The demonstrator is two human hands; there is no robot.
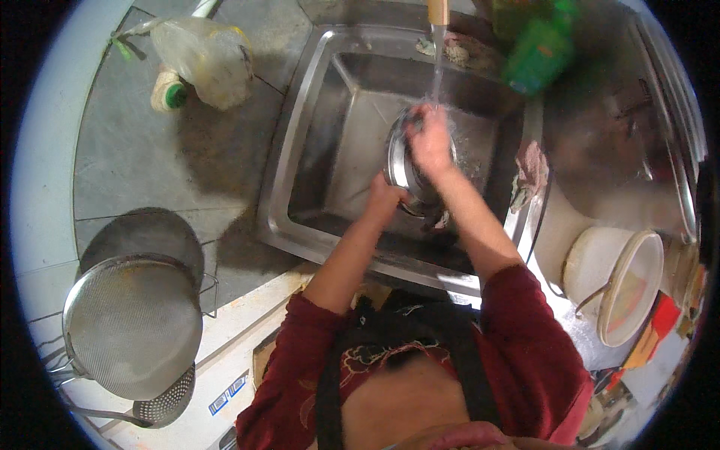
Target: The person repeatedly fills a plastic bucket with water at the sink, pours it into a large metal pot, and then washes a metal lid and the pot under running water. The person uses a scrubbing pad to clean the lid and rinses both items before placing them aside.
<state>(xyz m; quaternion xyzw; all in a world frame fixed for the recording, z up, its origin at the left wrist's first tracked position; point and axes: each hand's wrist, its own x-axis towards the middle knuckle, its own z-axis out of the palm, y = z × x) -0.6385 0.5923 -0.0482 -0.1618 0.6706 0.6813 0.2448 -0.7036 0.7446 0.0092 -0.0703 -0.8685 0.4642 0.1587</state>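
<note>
Over a stainless steel sink (360,135), my left hand (387,197) grips the near rim of a shiny round metal bowl (398,163), which is tilted on edge. My right hand (430,138) lies across the bowl's opening, blurred by motion; whether its fingers hold anything is hidden. A stream of water (437,62) falls from a tan faucet spout (438,11) onto the right hand. A small wet scrap (442,220) shows just below the bowl, between my forearms.
A mesh strainer (135,326) and a slotted skimmer (169,396) sit at lower left. A knotted plastic bag (202,62) is on the left counter. Rags (530,174) lie on the sink's right rim. Further right is a white bucket (630,287); a blurred green object (540,50) is upper right.
</note>
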